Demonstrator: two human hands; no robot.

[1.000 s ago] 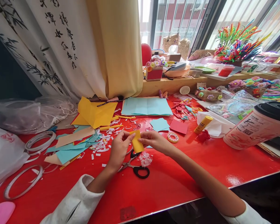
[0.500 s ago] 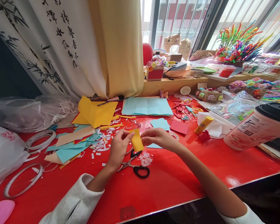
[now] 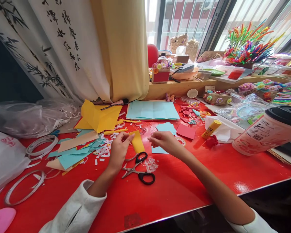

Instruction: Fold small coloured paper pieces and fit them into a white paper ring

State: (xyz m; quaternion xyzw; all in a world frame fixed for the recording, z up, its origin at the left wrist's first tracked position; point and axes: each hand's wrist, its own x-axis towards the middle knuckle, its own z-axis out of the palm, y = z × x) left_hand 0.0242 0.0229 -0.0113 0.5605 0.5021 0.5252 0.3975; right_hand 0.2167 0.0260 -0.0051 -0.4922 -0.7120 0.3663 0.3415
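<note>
My left hand (image 3: 120,147) pinches a small yellow piece of paper (image 3: 137,142) by its left edge, thumb in front. To the right of the paper, apart from it, is my right hand (image 3: 165,142), fingertips pressed together; whether anything tiny is between them I cannot make out. Scissors with black handles (image 3: 146,178) lie partly spread on the table just below the yellow paper. Behind my right hand are light blue paper squares (image 3: 166,127), and a red paper square (image 3: 186,131) lies beyond them.
Paper scraps (image 3: 104,150) and coloured offcuts (image 3: 75,151) cover the red table (image 3: 184,191) on the left, near tape rolls (image 3: 42,144). A blue paper stack (image 3: 152,110) lies at the back. A glue stick (image 3: 211,129) and a large cup (image 3: 269,129) stand to the right.
My right hand has let go of the yellow paper and drawn slightly away to the right. My left hand has shifted a little left with the paper.
</note>
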